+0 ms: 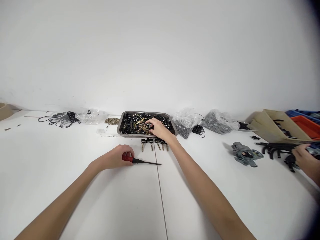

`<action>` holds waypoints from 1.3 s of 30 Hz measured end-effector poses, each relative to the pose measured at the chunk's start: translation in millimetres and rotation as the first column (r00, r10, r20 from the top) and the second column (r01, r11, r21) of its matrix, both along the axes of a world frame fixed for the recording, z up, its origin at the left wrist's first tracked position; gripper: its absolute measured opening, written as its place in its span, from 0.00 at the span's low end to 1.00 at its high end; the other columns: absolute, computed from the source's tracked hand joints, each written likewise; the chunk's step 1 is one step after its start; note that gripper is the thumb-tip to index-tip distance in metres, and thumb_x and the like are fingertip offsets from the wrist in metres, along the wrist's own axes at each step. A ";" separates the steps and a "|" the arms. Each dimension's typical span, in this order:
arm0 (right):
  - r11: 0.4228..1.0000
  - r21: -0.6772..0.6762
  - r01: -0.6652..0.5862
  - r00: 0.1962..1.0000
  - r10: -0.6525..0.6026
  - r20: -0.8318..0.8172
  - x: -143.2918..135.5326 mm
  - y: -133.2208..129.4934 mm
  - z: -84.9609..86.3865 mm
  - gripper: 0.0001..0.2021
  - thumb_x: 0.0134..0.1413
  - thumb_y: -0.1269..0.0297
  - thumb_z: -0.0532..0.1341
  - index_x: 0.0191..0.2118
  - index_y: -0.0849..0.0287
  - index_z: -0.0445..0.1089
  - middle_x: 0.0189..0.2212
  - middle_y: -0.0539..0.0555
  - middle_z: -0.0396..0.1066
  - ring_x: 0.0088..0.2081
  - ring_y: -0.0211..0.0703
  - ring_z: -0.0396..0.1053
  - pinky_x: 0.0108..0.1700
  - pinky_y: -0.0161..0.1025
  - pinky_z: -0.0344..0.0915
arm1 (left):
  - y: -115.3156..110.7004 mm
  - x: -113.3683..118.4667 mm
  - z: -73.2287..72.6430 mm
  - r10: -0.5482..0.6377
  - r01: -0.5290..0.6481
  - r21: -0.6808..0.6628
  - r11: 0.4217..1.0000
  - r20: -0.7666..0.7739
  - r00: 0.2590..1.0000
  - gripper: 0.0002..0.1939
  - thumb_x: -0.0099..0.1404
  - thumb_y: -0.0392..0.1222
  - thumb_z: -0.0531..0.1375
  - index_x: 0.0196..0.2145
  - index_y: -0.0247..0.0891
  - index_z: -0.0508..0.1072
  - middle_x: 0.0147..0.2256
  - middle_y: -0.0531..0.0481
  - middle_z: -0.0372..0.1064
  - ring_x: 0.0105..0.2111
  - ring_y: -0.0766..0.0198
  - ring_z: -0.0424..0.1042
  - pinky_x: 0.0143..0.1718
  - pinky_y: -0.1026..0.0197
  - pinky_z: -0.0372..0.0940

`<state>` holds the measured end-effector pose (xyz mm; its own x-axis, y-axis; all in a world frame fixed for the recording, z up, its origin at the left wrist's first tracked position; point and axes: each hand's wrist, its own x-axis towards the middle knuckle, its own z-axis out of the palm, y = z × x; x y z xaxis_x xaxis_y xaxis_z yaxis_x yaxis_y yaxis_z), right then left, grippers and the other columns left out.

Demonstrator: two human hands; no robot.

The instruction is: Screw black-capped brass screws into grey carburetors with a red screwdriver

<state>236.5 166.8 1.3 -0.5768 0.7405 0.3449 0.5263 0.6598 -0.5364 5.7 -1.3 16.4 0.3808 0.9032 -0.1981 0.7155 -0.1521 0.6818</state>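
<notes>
My left hand point(118, 156) is closed around the red handle of a screwdriver point(147, 162), whose dark shaft points right, low over the white table. Inside a metal tray point(147, 135) full of small black and brass-coloured parts point(132, 123), my right hand point(158, 128) reaches down with its fingers bent together. What lies between those fingertips I cannot make out; a dark piece shows by them. Several black-headed parts with brass-coloured stems point(151, 144) stand in a row along the tray's near side, just below my right wrist.
Left of the tray are a heap of small brass pieces point(112, 121) and black rings point(63, 119). Plastic bags of parts point(217, 121) lie to the right. Farther right are a grey carburetor point(246, 155), a beige bin point(280, 125), black hoses point(275, 146) and another person's hand point(307, 161).
</notes>
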 end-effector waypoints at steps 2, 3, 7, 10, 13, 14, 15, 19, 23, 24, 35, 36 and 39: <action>1.000 0.013 0.005 1.000 -0.005 0.004 -0.5 -0.5 0.5 0.19 0.49 0.82 0.59 0.48 0.61 0.71 0.45 0.56 0.66 0.38 0.38 0.65 0.47 0.39 0.64 | -0.1 0.1 -0.5 0.001 -0.001 0.002 1.000 0.000 1.000 0.11 0.57 0.49 0.63 0.37 0.43 0.73 0.37 0.50 0.67 0.36 0.61 0.65 0.36 0.59 0.63; 1.000 0.019 0.010 1.000 -0.010 0.004 -0.7 -1.2 1.1 0.19 0.49 0.81 0.58 0.47 0.61 0.71 0.45 0.56 0.66 0.38 0.38 0.65 0.46 0.39 0.64 | -0.1 0.1 -0.8 0.002 -0.002 0.002 1.000 -0.001 1.000 0.11 0.57 0.49 0.63 0.37 0.43 0.72 0.37 0.50 0.67 0.36 0.61 0.65 0.36 0.59 0.63; 0.999 0.037 0.011 1.000 -0.011 -0.001 -1.6 -6.6 4.3 0.18 0.51 0.81 0.57 0.45 0.59 0.71 0.46 0.54 0.67 0.38 0.38 0.66 0.44 0.38 0.63 | 0.3 0.1 -1.8 0.001 -0.001 0.008 1.000 -0.014 1.000 0.11 0.57 0.48 0.63 0.37 0.44 0.72 0.37 0.50 0.67 0.36 0.61 0.65 0.36 0.59 0.63; 0.999 0.034 0.008 1.000 -0.008 -0.005 -3.0 -9.3 4.3 0.17 0.51 0.80 0.56 0.45 0.58 0.71 0.47 0.53 0.68 0.37 0.37 0.66 0.42 0.36 0.63 | 0.4 0.4 -1.4 0.001 -0.001 0.008 1.000 -0.017 1.000 0.12 0.57 0.49 0.63 0.38 0.44 0.72 0.38 0.50 0.68 0.37 0.60 0.65 0.37 0.58 0.63; 1.000 0.017 0.010 1.000 -0.010 -0.001 -3.7 -8.9 1.9 0.21 0.51 0.81 0.55 0.48 0.57 0.70 0.49 0.53 0.67 0.36 0.35 0.66 0.41 0.36 0.63 | -0.1 0.3 -0.6 0.002 -0.002 0.004 1.000 -0.016 1.000 0.12 0.57 0.49 0.62 0.38 0.44 0.72 0.38 0.49 0.68 0.37 0.60 0.65 0.36 0.58 0.63; 1.000 0.009 0.011 1.000 -0.011 0.003 -3.7 -8.4 1.1 0.22 0.50 0.81 0.55 0.49 0.56 0.70 0.49 0.53 0.67 0.36 0.35 0.66 0.41 0.35 0.63 | -0.2 0.2 -0.4 0.004 -0.004 0.002 1.000 -0.015 1.000 0.12 0.57 0.49 0.62 0.38 0.44 0.72 0.38 0.50 0.68 0.37 0.60 0.66 0.36 0.58 0.63; 1.000 0.001 0.013 1.000 -0.013 0.008 -3.4 -7.8 0.5 0.23 0.50 0.82 0.55 0.50 0.55 0.69 0.50 0.53 0.66 0.36 0.35 0.66 0.40 0.35 0.63 | -0.2 0.1 -0.3 0.005 -0.005 0.000 1.000 -0.016 1.000 0.12 0.57 0.49 0.62 0.38 0.44 0.72 0.38 0.50 0.68 0.37 0.60 0.66 0.36 0.58 0.63; 0.999 -0.033 0.038 0.999 -0.038 0.015 -1.7 -7.2 -0.1 0.28 0.47 0.82 0.56 0.54 0.54 0.67 0.50 0.55 0.62 0.37 0.35 0.65 0.41 0.36 0.64 | -0.2 -0.3 0.1 0.003 -0.003 0.007 1.000 -0.023 1.000 0.11 0.57 0.49 0.62 0.38 0.44 0.72 0.38 0.50 0.68 0.37 0.60 0.66 0.37 0.58 0.64; 0.995 -0.084 0.047 0.999 -0.047 -0.006 0.0 -9.3 2.7 0.32 0.46 0.81 0.56 0.57 0.51 0.64 0.50 0.56 0.58 0.36 0.34 0.65 0.39 0.35 0.66 | -0.9 0.0 1.3 0.008 -0.008 0.008 1.000 -0.032 0.999 0.12 0.57 0.49 0.62 0.38 0.44 0.72 0.39 0.50 0.68 0.38 0.59 0.66 0.38 0.57 0.64; 0.994 -0.097 0.045 0.999 -0.047 -0.017 0.4 -9.8 4.1 0.32 0.46 0.81 0.56 0.58 0.51 0.64 0.50 0.56 0.58 0.36 0.34 0.65 0.38 0.34 0.67 | -1.2 0.2 1.6 0.011 -0.011 0.003 1.000 -0.033 0.999 0.12 0.57 0.49 0.62 0.39 0.44 0.72 0.39 0.50 0.68 0.39 0.58 0.66 0.38 0.57 0.64; 0.989 -0.122 0.081 0.965 -0.108 -0.240 5.1 -4.4 16.3 0.31 0.48 0.75 0.58 0.61 0.56 0.60 0.53 0.59 0.60 0.40 0.36 0.70 0.39 0.33 0.69 | -1.3 0.8 2.2 0.006 -0.006 0.007 1.000 -0.037 0.999 0.12 0.57 0.49 0.62 0.39 0.44 0.73 0.39 0.48 0.68 0.38 0.58 0.66 0.37 0.57 0.64; 0.988 -0.130 0.084 0.964 -0.114 -0.241 4.9 -3.4 14.1 0.31 0.47 0.75 0.59 0.60 0.58 0.61 0.52 0.60 0.61 0.39 0.35 0.70 0.38 0.32 0.70 | -1.4 0.5 2.2 0.006 -0.006 0.006 1.000 -0.035 0.999 0.12 0.57 0.49 0.62 0.39 0.44 0.73 0.39 0.49 0.68 0.37 0.59 0.66 0.37 0.57 0.64; 0.985 -0.154 0.082 0.972 -0.113 -0.207 3.3 -1.1 6.5 0.29 0.46 0.77 0.59 0.58 0.62 0.65 0.48 0.60 0.65 0.36 0.34 0.70 0.38 0.32 0.70 | -1.8 0.1 2.5 0.004 -0.004 0.000 1.000 -0.025 1.000 0.11 0.57 0.49 0.62 0.38 0.44 0.73 0.38 0.49 0.68 0.37 0.59 0.66 0.36 0.57 0.64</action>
